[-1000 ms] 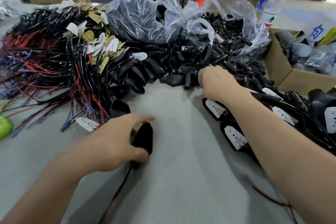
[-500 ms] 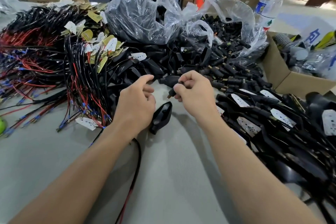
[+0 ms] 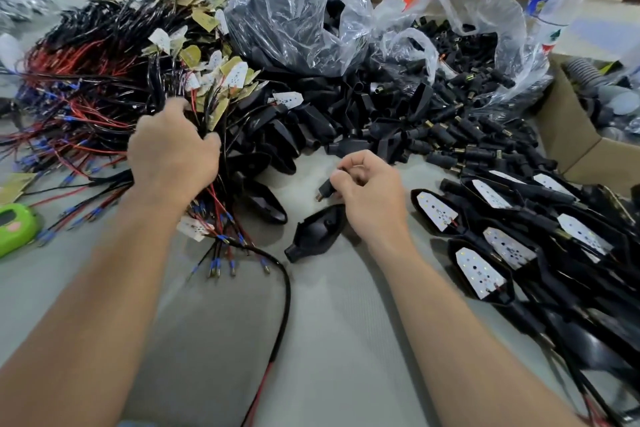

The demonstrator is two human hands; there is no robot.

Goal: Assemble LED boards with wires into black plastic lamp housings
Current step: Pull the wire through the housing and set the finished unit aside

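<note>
Across the grey table [image 3: 346,340], the biggest mass is the wire heap [image 3: 86,90] at the far left: red and black leads with blue-tipped ends, and pale LED boards scattered among them. Behind the middle sit two clear plastic bags [image 3: 298,10], both holding black parts. A loose pile of black housings [image 3: 346,114] spills out in front of the bags. Down the right side lie the assembled lamps [image 3: 519,253], white boards facing up inside their black shells, beside a cardboard box [image 3: 568,149].

The left hand [image 3: 173,152] is at the near edge of the heap, its fingers curled tight round a bundle of the leads, whose blue-tipped ends fan out onto the table below the wrist. A black sheathed cable [image 3: 284,305] loops from there toward the near edge. The right hand [image 3: 370,194] is at centre, fingers curled in, pinching a small black piece [image 3: 325,189]; it looks like a stem with a metal tip, though it is too small to be sure. Just below that hand, one empty housing [image 3: 317,230] lies on the table, apart from the pile.
</note>
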